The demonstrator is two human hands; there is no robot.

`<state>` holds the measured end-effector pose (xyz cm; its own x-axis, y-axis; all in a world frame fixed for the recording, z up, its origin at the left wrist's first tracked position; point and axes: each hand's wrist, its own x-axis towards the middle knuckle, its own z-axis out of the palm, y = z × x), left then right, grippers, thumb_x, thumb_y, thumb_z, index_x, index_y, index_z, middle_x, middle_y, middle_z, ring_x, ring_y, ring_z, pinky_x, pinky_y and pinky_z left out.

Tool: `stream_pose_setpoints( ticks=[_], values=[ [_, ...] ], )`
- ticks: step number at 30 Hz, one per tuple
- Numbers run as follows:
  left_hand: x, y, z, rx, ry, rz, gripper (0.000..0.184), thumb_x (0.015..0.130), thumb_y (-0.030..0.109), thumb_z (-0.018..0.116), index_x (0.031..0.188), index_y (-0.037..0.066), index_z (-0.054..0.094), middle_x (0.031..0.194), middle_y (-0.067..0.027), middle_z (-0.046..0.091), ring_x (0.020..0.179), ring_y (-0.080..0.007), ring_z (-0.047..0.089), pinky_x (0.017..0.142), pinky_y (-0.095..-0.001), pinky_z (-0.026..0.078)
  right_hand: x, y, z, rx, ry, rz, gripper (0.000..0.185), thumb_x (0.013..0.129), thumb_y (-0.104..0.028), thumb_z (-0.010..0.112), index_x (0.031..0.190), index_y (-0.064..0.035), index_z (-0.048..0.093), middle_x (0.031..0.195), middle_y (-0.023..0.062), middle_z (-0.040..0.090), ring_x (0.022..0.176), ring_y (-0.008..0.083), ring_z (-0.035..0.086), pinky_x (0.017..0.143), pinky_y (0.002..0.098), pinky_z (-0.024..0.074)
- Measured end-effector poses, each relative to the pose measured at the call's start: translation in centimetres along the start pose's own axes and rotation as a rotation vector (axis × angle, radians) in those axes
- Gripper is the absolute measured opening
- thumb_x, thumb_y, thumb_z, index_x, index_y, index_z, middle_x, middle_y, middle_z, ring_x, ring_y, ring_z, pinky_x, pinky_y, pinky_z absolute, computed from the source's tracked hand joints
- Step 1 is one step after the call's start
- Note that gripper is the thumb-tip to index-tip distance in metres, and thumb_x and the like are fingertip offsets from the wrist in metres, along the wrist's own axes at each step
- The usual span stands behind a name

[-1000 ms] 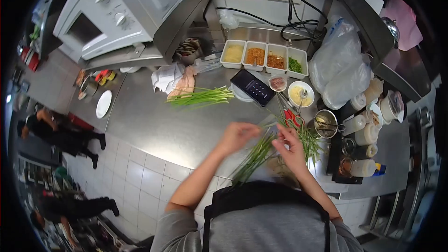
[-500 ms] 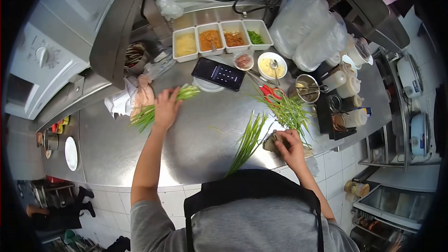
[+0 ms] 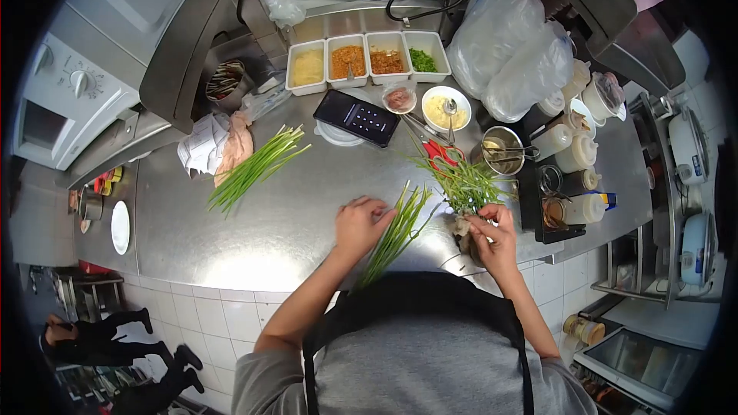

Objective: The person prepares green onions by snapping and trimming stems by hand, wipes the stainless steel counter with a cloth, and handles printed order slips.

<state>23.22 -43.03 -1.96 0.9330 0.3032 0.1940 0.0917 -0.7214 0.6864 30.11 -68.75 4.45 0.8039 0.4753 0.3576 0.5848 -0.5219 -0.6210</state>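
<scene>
My left hand (image 3: 360,224) is just left of a small bunch of long green stalks, like chives (image 3: 393,232), near the front edge of the steel counter. Its thumb is apart from the fingers, with nothing held. My right hand (image 3: 496,240) pinches a crumpled greyish-brown piece (image 3: 463,234) that looks like damp paper or cloth; I cannot make out exactly what it is. Just beyond that hand lies a looser heap of green stalks (image 3: 470,186), partly over red-handled scissors (image 3: 440,155). A neater bundle of green stalks (image 3: 257,169) rests farther left.
White tubs (image 3: 307,86) of toppings line the back, with a phone (image 3: 356,117) before them. A bowl with a spoon (image 3: 446,111), a metal cup (image 3: 503,146) and squeeze bottles (image 3: 576,155) stand right. People in dark clothes (image 3: 115,346) are at lower left.
My left hand has let go of the left bundle and moved right and nearer me, beside the small bunch. My right hand has shifted slightly right with the crumpled piece.
</scene>
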Motion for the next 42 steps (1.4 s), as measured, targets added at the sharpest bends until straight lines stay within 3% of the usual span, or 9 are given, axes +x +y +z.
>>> stream_pose_setpoints(
  ticks=[4,8,12,13,19,22,28,37,42],
  values=[
    [2.0,1.9,2.3,0.259,-0.005,0.015,0.018,0.071,0.024,0.074,0.077,0.007,0.07,0.073,-0.0057,0.064,0.062,-0.0164,0.063,0.061,-0.0298,0.05,0.0,0.2,-1.9,0.521,-0.067,0.237,0.011,0.084,-0.005,0.059,0.091,0.0019,0.065,0.088,0.0071,0.057,0.078,0.0158,0.054,0.071,0.0257,0.0433],
    [3.2,1.6,1.1,-0.302,-0.314,-0.4,0.013,0.076,0.015,0.071,0.083,0.004,0.069,0.083,-0.0066,0.068,0.073,-0.011,0.063,0.069,-0.0258,0.049,-0.1,2.1,-3.7,0.964,-0.08,0.451,0.017,0.087,-0.002,0.051,0.102,0.003,0.057,0.091,0.0049,0.059,0.086,0.0112,0.055,0.077,0.0243,0.0435],
    [3.6,3.6,-1.8,-0.758,-0.363,-0.423,0.013,0.08,0.007,0.069,0.089,-0.001,0.067,0.087,-0.0065,0.068,0.08,-0.0097,0.062,0.073,-0.0224,0.049,1.2,2.1,-4.4,0.346,-0.435,0.113,0.025,0.084,-0.007,0.054,0.109,-0.0024,0.057,0.099,0.0114,0.061,0.091,0.0218,0.06,0.081,0.0293,0.0444],
    [3.7,5.0,-2.5,-0.831,-0.357,-0.422,0.013,0.08,0.006,0.068,0.091,-0.002,0.066,0.087,-0.0063,0.067,0.08,-0.0098,0.062,0.074,-0.0217,0.049,1.9,0.3,-4.2,0.005,-0.251,-0.064,0.025,0.082,-0.009,0.058,0.106,-0.0028,0.059,0.103,0.0139,0.061,0.093,0.0272,0.06,0.08,0.0333,0.0452],
    [3.1,10.4,-3.7,-0.874,-0.362,-0.291,0.015,0.081,0.006,0.068,0.093,-0.002,0.066,0.086,-0.0064,0.067,0.079,-0.0092,0.062,0.072,-0.0217,0.05,4.8,-2.3,0.7,0.756,-0.22,0.149,0.016,0.081,-0.008,0.065,0.095,-0.0004,0.064,0.086,0.0076,0.061,0.078,0.0156,0.06,0.069,0.026,0.0457],
    [2.9,10.9,-4.0,-0.802,-0.326,-0.286,0.014,0.081,0.006,0.068,0.092,-0.003,0.066,0.086,-0.0063,0.067,0.078,-0.0092,0.062,0.071,-0.0214,0.05,5.3,-2.0,1.5,0.876,-0.229,0.188,0.012,0.082,-0.006,0.066,0.092,0.0002,0.066,0.077,0.003,0.058,0.071,0.0089,0.056,0.064,0.0213,0.044],
    [2.6,11.4,-4.2,-0.842,-0.348,-0.287,0.013,0.082,0.006,0.067,0.091,-0.003,0.066,0.085,-0.006,0.067,0.077,-0.0086,0.061,0.07,-0.0206,0.05,5.1,-2.4,1.8,1.047,-0.222,0.316,0.007,0.082,-0.005,0.066,0.083,0.0011,0.066,0.072,0.0017,0.06,0.064,0.0074,0.055,0.059,0.0215,0.043],
    [2.4,10.4,-4.2,-0.863,-0.389,-0.319,0.013,0.081,0.006,0.068,0.091,-0.003,0.066,0.084,-0.0069,0.067,0.077,-0.0097,0.062,0.07,-0.0214,0.05,5.0,-2.8,0.6,0.625,-0.152,0.087,0.007,0.081,-0.005,0.065,0.082,0.0021,0.064,0.072,0.0039,0.059,0.062,0.0109,0.056,0.056,0.0234,0.0425],
    [2.0,9.6,-4.6,-0.778,-0.448,-0.318,0.01,0.082,0.004,0.065,0.089,-0.003,0.065,0.083,-0.0078,0.067,0.077,-0.0116,0.063,0.071,-0.0227,0.05,5.5,-1.3,-0.4,0.899,-0.043,0.284,0.007,0.084,-0.007,0.062,0.084,0.0003,0.064,0.073,0.0022,0.06,0.063,0.0081,0.057,0.06,0.0217,0.0437]
  ],
)
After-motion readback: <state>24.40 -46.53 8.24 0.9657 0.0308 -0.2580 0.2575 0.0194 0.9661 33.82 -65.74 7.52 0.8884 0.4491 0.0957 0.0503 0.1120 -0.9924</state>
